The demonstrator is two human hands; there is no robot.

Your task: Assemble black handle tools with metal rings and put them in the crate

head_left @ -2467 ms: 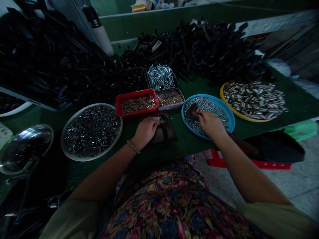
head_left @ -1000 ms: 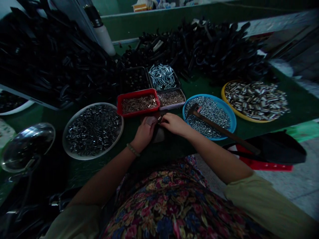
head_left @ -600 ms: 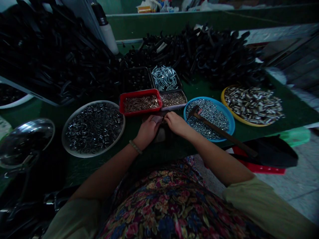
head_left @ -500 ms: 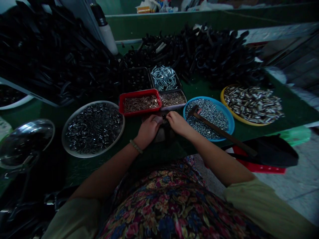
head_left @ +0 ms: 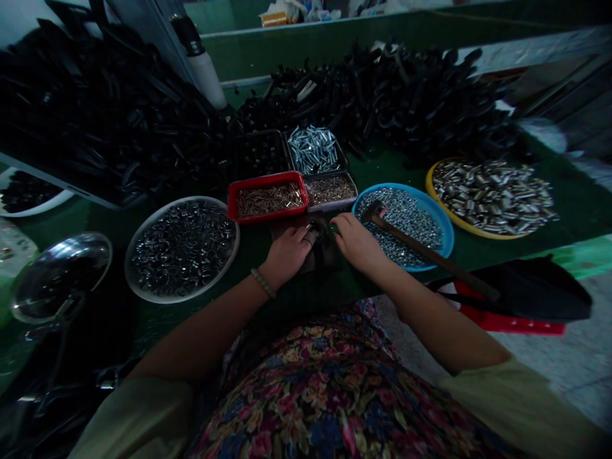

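My left hand [head_left: 290, 250] lies over a dark block at the front of the bench, its fingers closed on a small dark ring-shaped part [head_left: 315, 228]. A little to the right, my right hand [head_left: 357, 242] is apart from that piece, with thumb and fingertips pinched together. Whatever sits in that pinch is too small and dark to make out. Just beyond both hands stand a red tray [head_left: 268, 219] of thin pins and a small tray [head_left: 331, 205] of tiny metal pieces. Beside my right hand, a hammer [head_left: 421, 245] rests across a blue basin [head_left: 447, 245] of small metal parts.
A white basin [head_left: 130, 268] of shiny curved pieces stands left, with a metal bowl [head_left: 108, 245] farther left. At right is a yellow basin [head_left: 482, 226] of metal cylinders. Piles of black parts [head_left: 396, 102] fill the back. A white bottle [head_left: 209, 80] stands behind.
My right hand has moved right, away from the part and my left hand. The dark ring is now more exposed. The view has shifted slightly.
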